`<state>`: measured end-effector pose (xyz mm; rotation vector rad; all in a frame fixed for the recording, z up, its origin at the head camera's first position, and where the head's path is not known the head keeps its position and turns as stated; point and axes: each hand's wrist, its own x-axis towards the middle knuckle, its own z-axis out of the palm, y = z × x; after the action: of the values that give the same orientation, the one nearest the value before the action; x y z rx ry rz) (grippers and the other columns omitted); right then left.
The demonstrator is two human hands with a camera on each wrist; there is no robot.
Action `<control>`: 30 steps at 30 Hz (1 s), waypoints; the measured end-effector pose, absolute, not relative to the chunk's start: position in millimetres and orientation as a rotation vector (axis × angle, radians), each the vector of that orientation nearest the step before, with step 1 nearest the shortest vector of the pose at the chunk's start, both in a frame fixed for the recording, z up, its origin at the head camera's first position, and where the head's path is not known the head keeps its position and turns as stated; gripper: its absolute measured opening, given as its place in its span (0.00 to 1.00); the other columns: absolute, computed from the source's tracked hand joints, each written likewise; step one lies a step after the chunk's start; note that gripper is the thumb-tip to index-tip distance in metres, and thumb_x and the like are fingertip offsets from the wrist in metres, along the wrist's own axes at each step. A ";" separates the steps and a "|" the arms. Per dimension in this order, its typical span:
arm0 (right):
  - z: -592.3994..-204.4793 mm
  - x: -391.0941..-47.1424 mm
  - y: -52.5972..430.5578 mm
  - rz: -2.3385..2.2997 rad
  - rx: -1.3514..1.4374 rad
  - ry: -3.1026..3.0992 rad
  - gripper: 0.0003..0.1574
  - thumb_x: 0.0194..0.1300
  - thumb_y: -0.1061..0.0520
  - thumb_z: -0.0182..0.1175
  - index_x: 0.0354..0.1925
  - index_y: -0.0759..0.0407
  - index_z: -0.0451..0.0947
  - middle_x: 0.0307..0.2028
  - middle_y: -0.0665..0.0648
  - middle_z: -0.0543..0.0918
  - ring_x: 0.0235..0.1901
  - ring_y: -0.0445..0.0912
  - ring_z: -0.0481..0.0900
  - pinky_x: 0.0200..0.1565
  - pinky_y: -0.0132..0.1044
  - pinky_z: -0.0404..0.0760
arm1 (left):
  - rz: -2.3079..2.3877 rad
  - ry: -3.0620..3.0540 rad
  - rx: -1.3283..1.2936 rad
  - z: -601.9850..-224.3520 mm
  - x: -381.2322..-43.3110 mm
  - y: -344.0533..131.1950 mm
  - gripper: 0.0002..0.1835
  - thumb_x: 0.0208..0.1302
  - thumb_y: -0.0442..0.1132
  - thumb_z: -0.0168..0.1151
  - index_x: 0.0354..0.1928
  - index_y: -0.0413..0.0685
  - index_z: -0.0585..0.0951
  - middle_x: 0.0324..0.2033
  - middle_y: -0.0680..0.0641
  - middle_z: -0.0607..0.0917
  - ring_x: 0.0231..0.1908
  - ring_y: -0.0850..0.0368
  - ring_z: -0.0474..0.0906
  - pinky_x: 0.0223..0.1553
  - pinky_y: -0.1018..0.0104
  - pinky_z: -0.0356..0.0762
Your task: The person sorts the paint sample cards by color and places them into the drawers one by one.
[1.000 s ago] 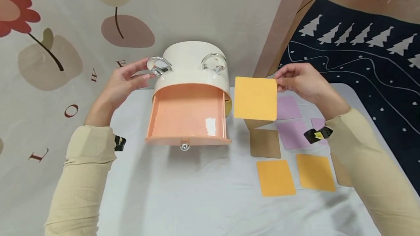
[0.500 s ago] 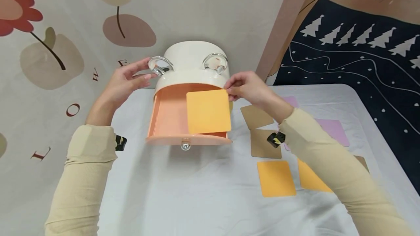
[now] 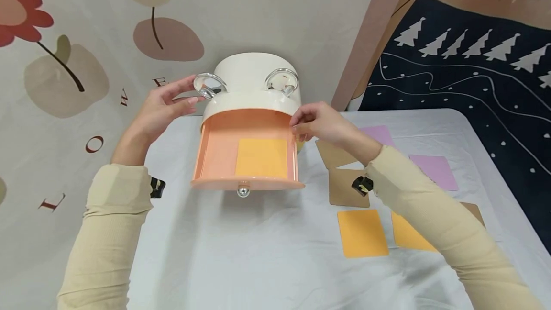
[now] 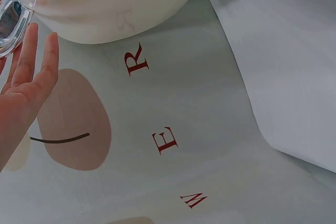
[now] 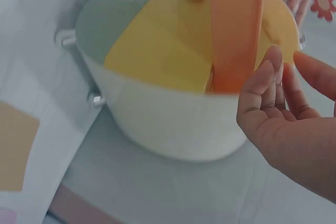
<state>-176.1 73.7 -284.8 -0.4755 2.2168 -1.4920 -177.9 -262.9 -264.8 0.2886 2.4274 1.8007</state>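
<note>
A white cabinet with two chrome rings on top stands by the wall. Its peach drawer is pulled out, and a yellow-orange square card lies inside, toward the right front. Beside the left ring, my left hand has its fingertips right at the metal; the left wrist view shows the fingers fairly straight. My right hand hovers at the drawer's right side, fingers loosely bent and holding nothing. Thumb and fingers stand apart in the right wrist view, close to the drawer side.
To the right on the white cloth lie yellow-orange cards, brown cards and purple cards, some partly behind the right forearm. A yellow drawer front and a greenish one sit below the peach drawer.
The right hand has moved left from over the loose cards to the drawer and let go of the yellow-orange card, which now lies in the drawer. The left hand has stayed put.
</note>
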 end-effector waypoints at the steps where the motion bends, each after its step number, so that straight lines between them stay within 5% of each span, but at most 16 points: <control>1: -284.9 -176.8 79.3 -1.491 -0.482 2.229 0.09 0.60 0.65 0.59 0.39 0.70 0.76 0.30 0.62 0.79 0.27 0.52 0.77 0.33 0.37 0.80 | 1.796 2.429 0.287 -264.9 -177.9 -263.1 0.29 0.63 0.32 0.56 0.66 0.50 0.65 0.54 0.46 0.71 0.45 0.65 0.77 0.43 0.75 0.76; 9: -307.0 -170.4 136.4 -1.435 -0.434 2.279 0.12 0.60 0.64 0.59 0.42 0.70 0.74 0.31 0.57 0.78 0.32 0.47 0.78 0.40 0.38 0.81 | 1.765 2.454 0.268 -263.8 -177.3 -263.4 0.29 0.63 0.33 0.56 0.66 0.50 0.64 0.53 0.46 0.71 0.45 0.66 0.77 0.44 0.75 0.76; 18: -382.3 -136.9 184.0 -1.444 -0.346 2.194 0.13 0.60 0.68 0.56 0.42 0.76 0.72 0.33 0.60 0.78 0.34 0.43 0.77 0.40 0.32 0.79 | 1.794 2.433 0.279 -264.0 -177.4 -263.2 0.29 0.63 0.33 0.57 0.66 0.50 0.65 0.53 0.46 0.72 0.45 0.66 0.77 0.44 0.75 0.76; 30: -453.1 -86.3 237.7 -1.252 -0.268 2.362 0.13 0.53 0.66 0.64 0.37 0.72 0.74 0.29 0.56 0.73 0.29 0.45 0.68 0.29 0.28 0.70 | 1.826 2.402 0.274 -263.1 -176.5 -261.0 0.29 0.62 0.32 0.56 0.66 0.47 0.64 0.53 0.45 0.71 0.45 0.66 0.77 0.43 0.75 0.76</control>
<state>-86.3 237.7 -453.1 -0.2676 2.3625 -1.2522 -176.5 -261.0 -263.1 0.2740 2.4020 1.8258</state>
